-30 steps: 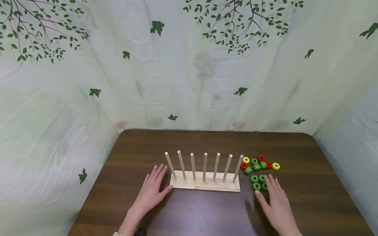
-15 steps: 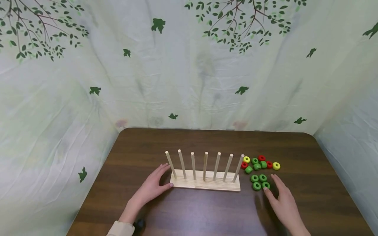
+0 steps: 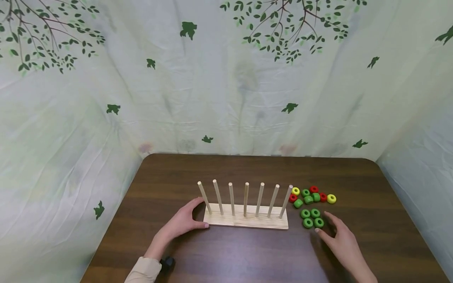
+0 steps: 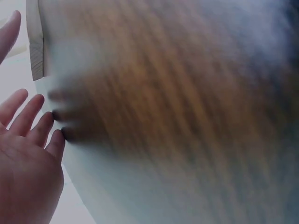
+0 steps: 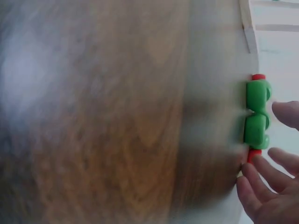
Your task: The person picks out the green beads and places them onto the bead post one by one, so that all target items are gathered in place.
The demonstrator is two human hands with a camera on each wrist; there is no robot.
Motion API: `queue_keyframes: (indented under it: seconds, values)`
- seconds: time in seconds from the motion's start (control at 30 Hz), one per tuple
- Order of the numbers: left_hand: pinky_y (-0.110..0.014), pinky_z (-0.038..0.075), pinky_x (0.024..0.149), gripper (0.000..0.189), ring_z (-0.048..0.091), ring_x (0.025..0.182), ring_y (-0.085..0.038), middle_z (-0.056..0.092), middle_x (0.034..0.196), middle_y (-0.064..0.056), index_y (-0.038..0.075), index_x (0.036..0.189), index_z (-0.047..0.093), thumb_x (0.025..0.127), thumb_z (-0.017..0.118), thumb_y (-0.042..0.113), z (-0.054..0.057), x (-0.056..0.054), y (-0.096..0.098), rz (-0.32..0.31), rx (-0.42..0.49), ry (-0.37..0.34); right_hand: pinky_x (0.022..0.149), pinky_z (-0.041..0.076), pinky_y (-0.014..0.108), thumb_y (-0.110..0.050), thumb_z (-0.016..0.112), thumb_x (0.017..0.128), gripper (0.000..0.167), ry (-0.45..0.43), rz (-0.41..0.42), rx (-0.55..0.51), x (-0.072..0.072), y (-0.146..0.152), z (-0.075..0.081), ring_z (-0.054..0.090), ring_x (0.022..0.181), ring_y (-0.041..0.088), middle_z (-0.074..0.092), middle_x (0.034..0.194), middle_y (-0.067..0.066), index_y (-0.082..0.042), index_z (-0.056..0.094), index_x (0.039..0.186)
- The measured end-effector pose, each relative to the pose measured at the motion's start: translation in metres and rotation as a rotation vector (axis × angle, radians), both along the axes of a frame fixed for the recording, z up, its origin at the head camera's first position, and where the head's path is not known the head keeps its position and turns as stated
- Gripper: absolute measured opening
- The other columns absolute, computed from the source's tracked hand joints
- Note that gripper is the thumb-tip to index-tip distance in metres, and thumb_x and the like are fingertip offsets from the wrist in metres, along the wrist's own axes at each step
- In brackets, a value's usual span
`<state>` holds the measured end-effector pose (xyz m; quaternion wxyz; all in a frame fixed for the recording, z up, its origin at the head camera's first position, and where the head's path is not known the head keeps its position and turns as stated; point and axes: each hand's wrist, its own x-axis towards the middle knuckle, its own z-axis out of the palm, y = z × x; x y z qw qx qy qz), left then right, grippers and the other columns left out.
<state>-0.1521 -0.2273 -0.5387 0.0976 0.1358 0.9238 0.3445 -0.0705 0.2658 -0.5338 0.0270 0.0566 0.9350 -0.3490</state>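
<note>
A pale wooden pegboard [image 3: 244, 217] stands on the brown table with bare upright pegs. At its left end is my left hand [image 3: 182, 220], thumb by the front corner and index finger reaching toward the back corner. In the left wrist view, the fingers [image 4: 32, 116] are spread and relaxed beside the board's end [image 4: 36, 56]. My right hand [image 3: 341, 239] is right beside several green rings [image 3: 308, 223], thumb and index finger apart with nothing between them. The right wrist view shows its thumb [image 5: 286, 113] and loosely bent fingers near the green rings [image 5: 256, 95].
Behind the near green rings lie more green ones [image 3: 308, 199], red rings [image 3: 313, 189] and yellow rings [image 3: 331, 199], close to the board's right end. The brown table [image 3: 226, 169] ends at a leaf-patterned cloth [image 3: 240, 98].
My right hand has drawn back to the right, uncovering the near green rings. The left hand's fingers have turned in toward the pegboard's left end, with the thumb now at its front corner.
</note>
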Motion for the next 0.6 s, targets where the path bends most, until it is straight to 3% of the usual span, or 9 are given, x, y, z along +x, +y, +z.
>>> queue_keyframes:
  seconds: [0.23, 0.6]
  values:
    - [-0.049, 0.034, 0.109, 0.089, 0.038, 0.139, -0.03, 0.044, 0.149, -0.014, 0.009, 0.143, 0.049, 0.069, 0.09, 0.038, -0.0008, -0.001, 0.0003, -0.014, 0.018, 0.0, 0.088, 0.047, 0.056, -0.03, 0.071, 0.091, 0.061, 0.02, 0.032, 0.002, -0.0054, 0.0034, -0.0048, 0.054, 0.116, 0.043, 0.055, 0.13, 0.027, 0.001, 0.049, 0.139]
    - [-0.052, 0.031, 0.11, 0.077, 0.033, 0.141, -0.034, 0.048, 0.146, -0.012, 0.01, 0.138, 0.055, 0.072, 0.088, 0.031, -0.0023, 0.001, 0.0032, -0.074, 0.034, 0.061, 0.085, 0.047, 0.055, -0.034, 0.069, 0.092, 0.058, -0.021, 0.03, 0.001, -0.0103, 0.0041, -0.0054, 0.055, 0.112, 0.043, 0.056, 0.126, 0.027, 0.003, 0.054, 0.134]
